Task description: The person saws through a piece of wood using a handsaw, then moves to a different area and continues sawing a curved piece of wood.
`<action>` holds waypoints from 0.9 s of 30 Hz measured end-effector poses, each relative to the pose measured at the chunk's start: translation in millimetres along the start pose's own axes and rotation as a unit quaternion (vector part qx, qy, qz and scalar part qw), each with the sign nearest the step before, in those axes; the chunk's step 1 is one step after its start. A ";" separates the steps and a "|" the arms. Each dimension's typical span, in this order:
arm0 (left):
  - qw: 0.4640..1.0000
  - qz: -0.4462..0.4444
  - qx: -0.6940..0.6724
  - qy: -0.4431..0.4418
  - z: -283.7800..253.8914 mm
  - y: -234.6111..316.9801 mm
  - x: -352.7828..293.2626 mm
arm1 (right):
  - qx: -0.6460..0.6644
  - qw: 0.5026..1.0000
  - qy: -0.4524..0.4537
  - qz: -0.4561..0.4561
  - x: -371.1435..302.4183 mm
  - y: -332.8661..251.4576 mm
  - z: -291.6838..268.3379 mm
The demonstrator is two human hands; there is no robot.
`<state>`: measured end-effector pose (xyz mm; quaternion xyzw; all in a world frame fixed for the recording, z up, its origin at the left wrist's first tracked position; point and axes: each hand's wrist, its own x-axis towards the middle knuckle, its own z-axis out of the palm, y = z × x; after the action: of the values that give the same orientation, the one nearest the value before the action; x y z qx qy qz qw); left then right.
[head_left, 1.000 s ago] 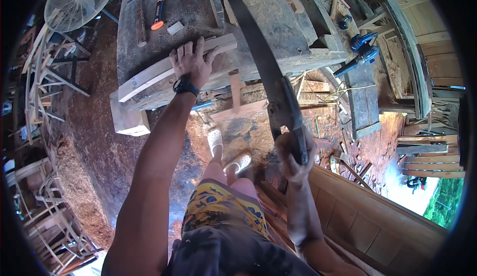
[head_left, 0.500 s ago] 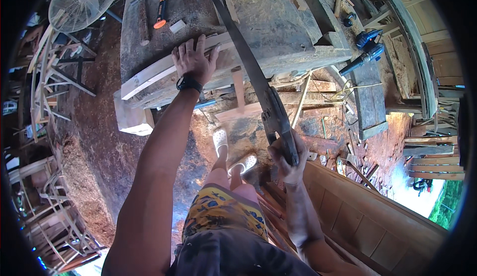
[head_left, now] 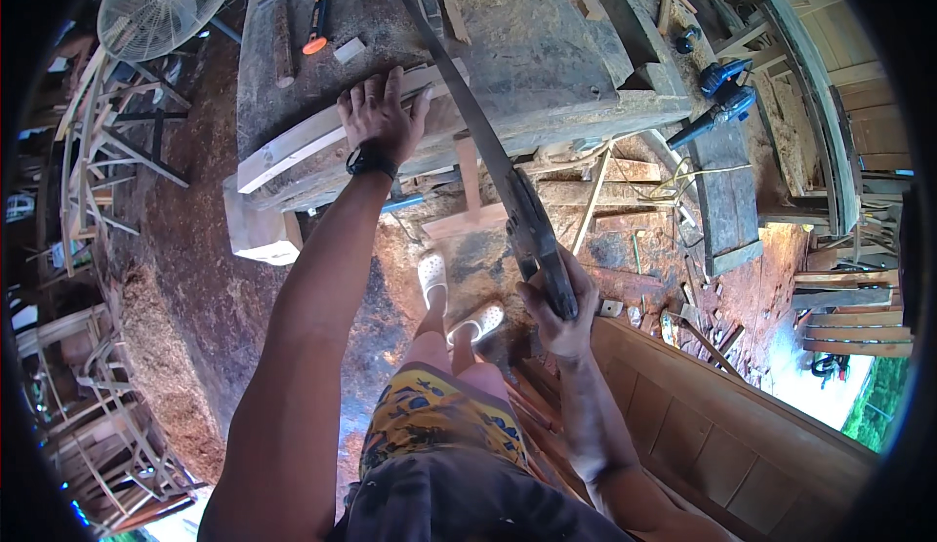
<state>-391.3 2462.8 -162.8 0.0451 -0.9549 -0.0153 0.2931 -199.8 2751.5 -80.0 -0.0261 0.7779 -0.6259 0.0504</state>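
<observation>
My right hand (head_left: 561,313) is wrapped round the dark handle of a handsaw (head_left: 473,122). The long blade slants up and left across the workbench (head_left: 547,64), over a pale wooden batten (head_left: 303,147) near its right end. A short stub of the batten shows right of the blade. Flat on the batten, left of the blade, rests my left hand (head_left: 383,113), fingers spread and thumb toward the saw. The wrist carries a dark watch. Whether the teeth are in a cut cannot be made out.
A hammer (head_left: 318,15) with an orange and black handle and a small pale block (head_left: 348,50) lie on the bench. Blue power tools (head_left: 720,103) sit at right. A wooden panel (head_left: 703,415) stands near my right arm. A fan (head_left: 166,5) is at far left.
My right hand and the saw have shifted slightly left and forward, so more of the batten's right end shows beyond the blade. My left hand stays in place.
</observation>
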 end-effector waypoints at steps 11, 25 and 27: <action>0.999 -0.010 -0.014 -0.031 3.7 -3.8 -1.6 | -0.019 1.000 -0.013 -0.017 -0.8 13.0 8.3; 0.999 -0.018 -0.006 -0.034 5.4 -3.8 -2.0 | -0.140 0.980 -0.025 -0.140 0.5 -2.0 10.8; 0.999 -0.018 -0.009 -0.033 6.2 -4.4 -2.2 | -0.137 0.981 -0.017 -0.138 -0.5 -5.8 11.6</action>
<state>-392.7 2458.6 -169.4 0.0594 -0.9629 -0.0311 0.2614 -198.2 2739.0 -76.7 -0.1507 0.8440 -0.5139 -0.0274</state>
